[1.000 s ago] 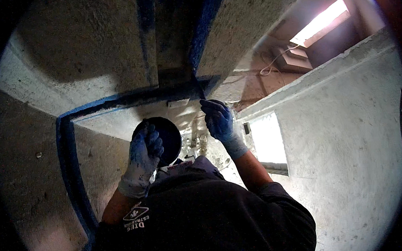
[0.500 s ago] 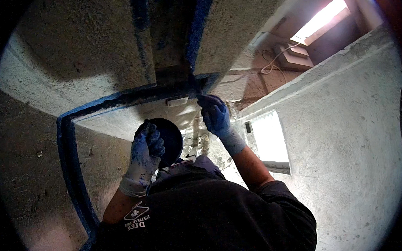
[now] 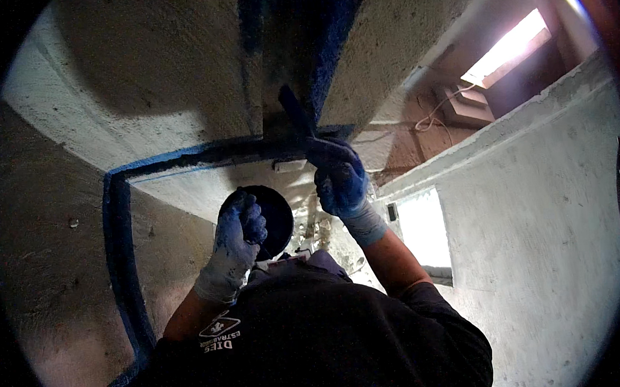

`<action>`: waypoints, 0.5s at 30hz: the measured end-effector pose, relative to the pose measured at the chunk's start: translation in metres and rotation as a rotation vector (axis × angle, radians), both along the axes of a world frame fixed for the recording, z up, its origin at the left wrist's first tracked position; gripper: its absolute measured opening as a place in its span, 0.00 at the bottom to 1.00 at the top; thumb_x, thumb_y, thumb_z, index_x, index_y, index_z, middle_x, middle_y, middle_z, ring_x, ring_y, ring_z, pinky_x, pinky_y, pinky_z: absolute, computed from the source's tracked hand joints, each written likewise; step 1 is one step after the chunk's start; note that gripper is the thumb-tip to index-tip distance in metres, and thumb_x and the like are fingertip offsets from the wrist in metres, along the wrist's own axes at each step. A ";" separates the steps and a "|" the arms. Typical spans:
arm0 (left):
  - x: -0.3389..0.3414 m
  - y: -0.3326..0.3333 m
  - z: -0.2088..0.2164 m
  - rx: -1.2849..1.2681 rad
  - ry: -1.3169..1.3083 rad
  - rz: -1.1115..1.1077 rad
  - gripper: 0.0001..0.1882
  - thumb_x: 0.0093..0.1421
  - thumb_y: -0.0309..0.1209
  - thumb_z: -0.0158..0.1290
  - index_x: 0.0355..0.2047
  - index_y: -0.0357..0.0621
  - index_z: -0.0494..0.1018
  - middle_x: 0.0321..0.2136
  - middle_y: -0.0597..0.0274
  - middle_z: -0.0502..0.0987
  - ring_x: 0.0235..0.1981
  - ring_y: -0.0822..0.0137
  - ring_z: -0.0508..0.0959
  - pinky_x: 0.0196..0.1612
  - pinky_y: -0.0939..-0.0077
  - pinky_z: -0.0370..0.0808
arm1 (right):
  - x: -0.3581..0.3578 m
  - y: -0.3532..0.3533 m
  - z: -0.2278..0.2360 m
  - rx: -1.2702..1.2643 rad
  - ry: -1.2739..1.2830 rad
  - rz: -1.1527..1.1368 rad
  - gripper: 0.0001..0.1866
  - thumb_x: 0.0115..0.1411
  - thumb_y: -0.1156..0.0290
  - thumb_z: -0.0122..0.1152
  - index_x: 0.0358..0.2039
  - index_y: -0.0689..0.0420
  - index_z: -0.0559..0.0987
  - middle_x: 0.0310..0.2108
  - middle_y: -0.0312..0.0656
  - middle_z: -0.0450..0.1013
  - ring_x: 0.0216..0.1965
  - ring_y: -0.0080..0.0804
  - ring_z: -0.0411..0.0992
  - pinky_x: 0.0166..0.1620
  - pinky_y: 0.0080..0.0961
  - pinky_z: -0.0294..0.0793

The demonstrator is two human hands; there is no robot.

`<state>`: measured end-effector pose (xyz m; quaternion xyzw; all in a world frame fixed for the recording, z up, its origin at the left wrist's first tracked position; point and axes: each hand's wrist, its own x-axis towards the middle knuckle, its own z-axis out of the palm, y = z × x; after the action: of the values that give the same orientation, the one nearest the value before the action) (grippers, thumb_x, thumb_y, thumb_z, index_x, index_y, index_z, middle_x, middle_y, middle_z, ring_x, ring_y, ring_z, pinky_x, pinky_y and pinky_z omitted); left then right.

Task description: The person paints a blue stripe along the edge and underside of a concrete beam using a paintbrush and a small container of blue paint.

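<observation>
Showing blue coating work on rough grey concrete (image 3: 173, 61): the gloved right hand (image 3: 338, 182) has its fingers clamped on a dark brush (image 3: 295, 111), raised before the surface; contact cannot be told. The fingers of the gloved left hand (image 3: 237, 231) are closed on the rim of a dark bucket (image 3: 278, 219). Progress appears advanced: the blue band (image 3: 121, 236) looks continuous, the right stripe (image 3: 338, 47) dense; the left stripe (image 3: 249, 23) thins lower down, seemingly unfinished. Beyond lie a pale wall (image 3: 532, 218), a bright window (image 3: 422, 233) and a loose cable (image 3: 428, 116).
</observation>
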<state>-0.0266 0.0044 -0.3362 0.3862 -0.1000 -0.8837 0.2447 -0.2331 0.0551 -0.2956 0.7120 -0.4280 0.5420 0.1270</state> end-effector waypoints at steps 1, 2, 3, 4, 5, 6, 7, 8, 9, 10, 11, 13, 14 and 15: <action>0.000 -0.001 0.003 -0.021 0.020 0.001 0.16 0.62 0.39 0.43 0.16 0.57 0.57 0.12 0.76 0.53 0.12 0.76 0.54 0.16 0.79 0.52 | 0.002 -0.005 0.015 -0.046 0.021 0.001 0.11 0.53 0.74 0.52 0.39 0.60 0.74 0.44 0.51 0.71 0.41 0.48 0.71 0.43 0.39 0.71; 0.001 -0.001 0.005 -0.036 0.036 0.009 0.16 0.62 0.38 0.43 0.16 0.57 0.57 0.12 0.75 0.53 0.12 0.76 0.54 0.16 0.79 0.52 | 0.007 -0.010 0.032 -0.087 0.037 0.010 0.11 0.53 0.74 0.52 0.38 0.60 0.74 0.44 0.52 0.71 0.41 0.48 0.71 0.43 0.40 0.71; 0.002 0.000 0.007 -0.049 0.054 0.011 0.16 0.62 0.38 0.42 0.17 0.57 0.57 0.12 0.75 0.53 0.12 0.76 0.54 0.16 0.80 0.52 | 0.010 -0.013 0.047 -0.125 0.055 0.012 0.11 0.53 0.73 0.52 0.38 0.60 0.74 0.44 0.53 0.71 0.41 0.48 0.71 0.43 0.40 0.71; 0.002 0.001 0.008 -0.062 0.072 0.013 0.16 0.63 0.38 0.42 0.17 0.57 0.58 0.12 0.75 0.53 0.12 0.76 0.54 0.16 0.80 0.52 | 0.011 -0.018 0.056 -0.145 0.051 0.030 0.11 0.53 0.72 0.53 0.37 0.60 0.74 0.44 0.53 0.71 0.40 0.49 0.72 0.43 0.40 0.71; 0.001 0.004 0.009 -0.117 0.029 0.030 0.16 0.63 0.38 0.41 0.17 0.57 0.57 0.12 0.75 0.53 0.12 0.76 0.54 0.17 0.80 0.52 | 0.012 -0.023 0.067 -0.179 0.065 0.055 0.11 0.53 0.72 0.53 0.37 0.60 0.73 0.44 0.53 0.71 0.40 0.49 0.72 0.42 0.39 0.71; 0.000 0.007 0.008 -0.169 -0.015 0.046 0.16 0.63 0.38 0.41 0.17 0.56 0.57 0.12 0.75 0.53 0.12 0.75 0.54 0.17 0.80 0.52 | 0.014 -0.028 0.077 -0.212 0.079 0.079 0.11 0.53 0.72 0.53 0.37 0.59 0.73 0.43 0.53 0.71 0.40 0.49 0.72 0.42 0.39 0.71; 0.002 0.008 0.005 -0.218 -0.039 0.044 0.16 0.63 0.38 0.41 0.17 0.56 0.57 0.12 0.75 0.53 0.12 0.75 0.54 0.17 0.80 0.52 | 0.015 -0.035 0.083 -0.244 0.092 0.105 0.11 0.52 0.72 0.53 0.38 0.59 0.73 0.43 0.53 0.71 0.39 0.49 0.72 0.42 0.38 0.71; 0.002 0.008 0.003 -0.267 -0.065 0.035 0.16 0.63 0.38 0.41 0.17 0.56 0.57 0.12 0.75 0.53 0.13 0.75 0.54 0.17 0.80 0.52 | 0.015 -0.039 0.084 -0.262 0.087 0.106 0.13 0.51 0.72 0.54 0.39 0.59 0.73 0.43 0.52 0.71 0.39 0.50 0.71 0.40 0.39 0.71; 0.005 0.006 -0.005 -0.313 -0.070 0.008 0.16 0.63 0.38 0.41 0.17 0.56 0.57 0.12 0.75 0.52 0.13 0.75 0.54 0.18 0.80 0.52 | 0.014 -0.040 0.077 -0.226 0.124 0.021 0.14 0.50 0.72 0.55 0.39 0.58 0.72 0.43 0.51 0.70 0.39 0.50 0.70 0.40 0.39 0.71; 0.006 0.005 -0.005 -0.295 -0.053 -0.001 0.16 0.63 0.38 0.41 0.17 0.56 0.56 0.12 0.74 0.52 0.13 0.75 0.54 0.18 0.80 0.52 | 0.012 -0.041 0.064 -0.189 0.162 -0.063 0.15 0.49 0.72 0.55 0.39 0.58 0.72 0.42 0.50 0.70 0.39 0.50 0.70 0.39 0.39 0.71; 0.009 0.005 -0.006 -0.276 -0.039 -0.007 0.16 0.63 0.38 0.41 0.17 0.56 0.56 0.12 0.74 0.52 0.13 0.75 0.54 0.18 0.79 0.52 | 0.010 -0.043 0.049 -0.152 0.197 -0.145 0.16 0.48 0.72 0.56 0.40 0.58 0.72 0.42 0.49 0.70 0.39 0.49 0.70 0.38 0.39 0.71; 0.011 0.005 0.006 -0.113 0.039 0.024 0.16 0.63 0.38 0.41 0.17 0.56 0.56 0.12 0.74 0.51 0.13 0.75 0.54 0.18 0.79 0.52 | 0.013 -0.033 0.012 -0.002 0.213 -0.200 0.16 0.46 0.72 0.58 0.38 0.57 0.73 0.40 0.48 0.70 0.38 0.49 0.69 0.38 0.39 0.70; 0.012 0.005 0.004 -0.113 0.049 0.017 0.17 0.63 0.38 0.42 0.17 0.56 0.56 0.13 0.74 0.52 0.13 0.75 0.54 0.18 0.79 0.52 | 0.010 -0.027 -0.014 0.069 0.209 -0.215 0.16 0.46 0.71 0.58 0.38 0.56 0.73 0.40 0.48 0.70 0.38 0.49 0.69 0.38 0.39 0.70; 0.013 0.005 0.002 -0.118 0.055 0.020 0.17 0.63 0.38 0.42 0.17 0.56 0.56 0.13 0.74 0.52 0.13 0.75 0.54 0.18 0.79 0.53 | 0.012 -0.024 -0.023 0.136 0.201 -0.221 0.16 0.45 0.71 0.59 0.37 0.56 0.73 0.39 0.47 0.70 0.38 0.49 0.69 0.38 0.39 0.70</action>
<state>-0.0136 0.0090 -0.3341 0.3476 -0.1411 -0.8841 0.2786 -0.2207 0.0309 -0.3182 0.7182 -0.5246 0.4203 0.1796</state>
